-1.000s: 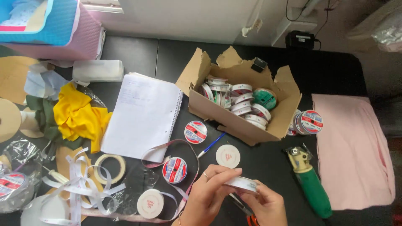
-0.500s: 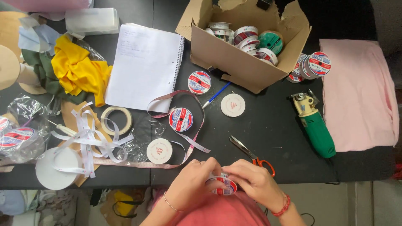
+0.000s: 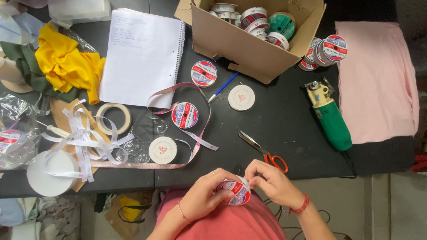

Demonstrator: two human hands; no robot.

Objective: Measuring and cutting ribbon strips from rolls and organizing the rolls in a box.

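While gripped at table edge: one ribbon spool (image 3: 233, 192), left hand (image 3: 205, 196) clasping, right hand (image 3: 272, 182) pinching rim; one scissors (image 3: 263, 151) at 1 o'clock.

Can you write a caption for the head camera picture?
Both hands, left hand and right hand, hold a ribbon spool beside orange-handled scissors.

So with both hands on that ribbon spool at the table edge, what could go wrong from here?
1. The ribbon spool is held off the table over the lap by the left hand and right hand; if it slips, it may drop and unroll.
2. The scissors lie close to the right hand, blades slightly open; a careless reach could nick a finger.
3. Loose ribbon trails near the edge and could snag.
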